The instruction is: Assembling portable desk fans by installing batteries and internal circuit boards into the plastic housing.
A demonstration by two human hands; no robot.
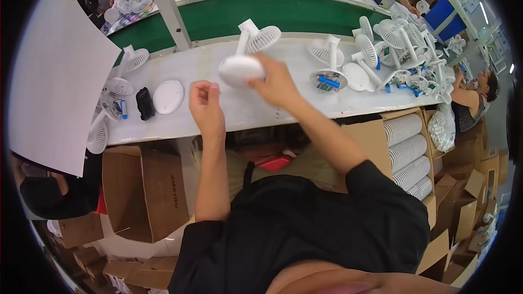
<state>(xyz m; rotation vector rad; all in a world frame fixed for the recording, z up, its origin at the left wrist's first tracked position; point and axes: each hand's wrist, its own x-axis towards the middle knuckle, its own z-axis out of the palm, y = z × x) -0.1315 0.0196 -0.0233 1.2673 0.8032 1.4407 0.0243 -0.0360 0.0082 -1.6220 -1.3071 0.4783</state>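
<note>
Far left on the white counter [261,106]: small white fans [122,73] lying in parts, one with its base open and a blue cell showing; a black block [145,103] just beside a loose round white base cover [168,96].

Left hand [206,106] raised over the counter edge, fingertips pinched together. Something small may sit in the pinch; too small to tell, so grip reads as closed on nothing identifiable.

Right hand [275,83] clamped on the round base of a white desk fan [248,54], held tilted above the counter, base toward the body, stem and grille head pointing away toward the green belt [261,13]. Grip firm around the base rim.

Judged step: work on the underside of the held fan's base, likely fitting or closing. Judged need for the next move: steady base, pinched fingers brought precisely onto its underside.

Right of centre: another fan [328,65] standing with open base, blue cell and wiring visible; a crowd of like fans [403,49] beyond, near a co-worker's arm [466,98].

Below the counter: cardboard boxes [144,190], stacked white grilles [406,155] in a carton at right.

Hidden or unclear: underside of the held base behind the right palm; content of left pinch; white sheet [54,76] blocking upper left; rim detail bent and blurred
</note>
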